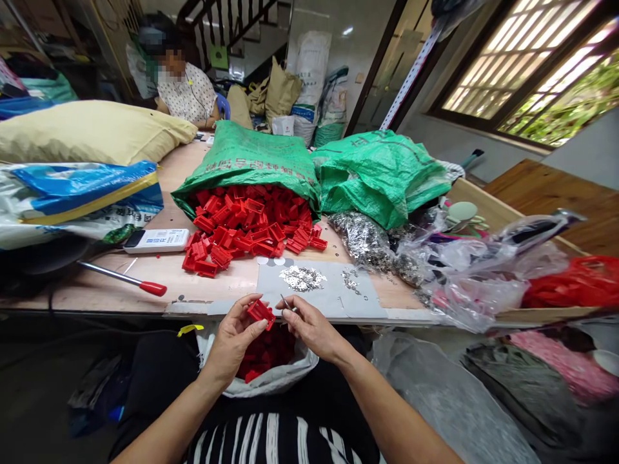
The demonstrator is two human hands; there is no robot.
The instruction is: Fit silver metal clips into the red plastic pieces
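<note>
My left hand [235, 333] is closed around a small red plastic part [261, 312], tilted above an open white sack [294, 368]. More red parts [271, 351] lie inside that sack, between my legs. Just to the right, my right hand [309, 327] pinches a thin metal piece [285, 301]; its lower end is hidden by my fingers, so its kind is unclear. Beyond my hands, a grey sheet [278, 296] on the table bears a pile of small shiny metal pieces [303, 278] and a smaller scatter of metal bits [350, 281].
A green sack [256, 151] spills red parts [236, 225] onto the table. Another green sack [380, 171] and bags of metal bits [362, 238] stand right of it. A red-tipped lever [152, 287] juts in at left. Across the table sits a person [188, 96].
</note>
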